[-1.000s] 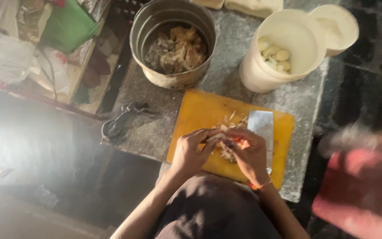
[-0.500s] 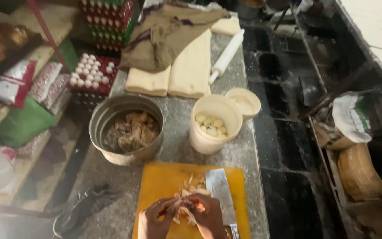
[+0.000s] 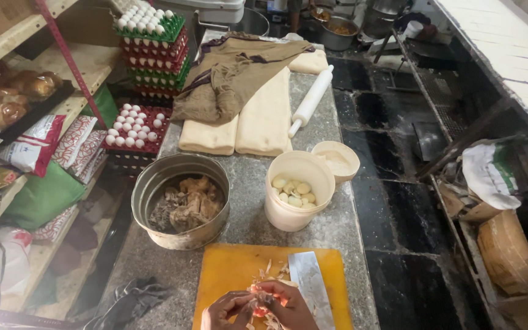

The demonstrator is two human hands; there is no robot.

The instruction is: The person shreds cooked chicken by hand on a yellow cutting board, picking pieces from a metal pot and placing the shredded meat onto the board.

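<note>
My left hand (image 3: 226,309) and my right hand (image 3: 288,305) meet at the near edge of an orange cutting board (image 3: 233,269). The fingers of both pinch a small pale garlic clove (image 3: 258,300) with papery skin. Loose peelings (image 3: 276,270) lie on the board just beyond my fingers. A broad cleaver blade (image 3: 310,282) lies flat on the board beside my right hand. Behind the board stands a white tub (image 3: 300,215) holding peeled cloves (image 3: 294,190). To its left is a metal pot (image 3: 154,183) with brownish skins and scraps inside.
A grey stone counter (image 3: 249,183) carries a white lid (image 3: 337,160), folded dough slabs (image 3: 264,119), a brown cloth (image 3: 233,73) and a rolling pin (image 3: 311,101). Egg trays (image 3: 148,46) are stacked at left by shelves with bags. A dark rag (image 3: 132,299) lies near left.
The view has tilted up and away from the board, showing more of the counter. My hands stay together on the clove at the board's near edge.
</note>
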